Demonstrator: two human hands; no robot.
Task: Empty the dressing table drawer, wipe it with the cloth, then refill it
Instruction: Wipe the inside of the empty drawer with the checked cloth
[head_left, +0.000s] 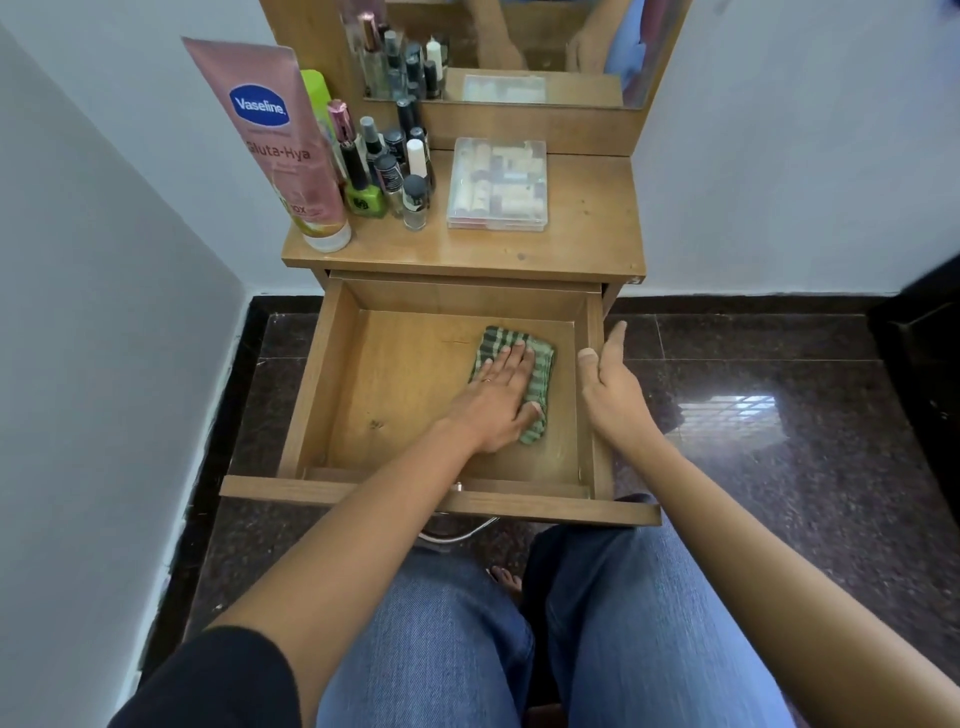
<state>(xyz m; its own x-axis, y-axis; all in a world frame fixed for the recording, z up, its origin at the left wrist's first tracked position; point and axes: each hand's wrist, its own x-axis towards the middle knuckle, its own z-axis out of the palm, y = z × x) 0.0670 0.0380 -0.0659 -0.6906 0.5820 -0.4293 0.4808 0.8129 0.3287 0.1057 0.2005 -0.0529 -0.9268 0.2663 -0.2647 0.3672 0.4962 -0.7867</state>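
Left hand (501, 395) presses flat on cloth (543, 374).

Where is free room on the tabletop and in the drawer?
Bare: the tabletop front strip and right of the clear box; the drawer floor left of the cloth. Crowded: back-left corner, with bottles and tube.

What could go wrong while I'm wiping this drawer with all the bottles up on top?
The drawer is pulled far out, so pressing hard on the cloth with your left hand may strain it. Shaking the table could topple the tall lotion tube and crowded bottles near its edge.
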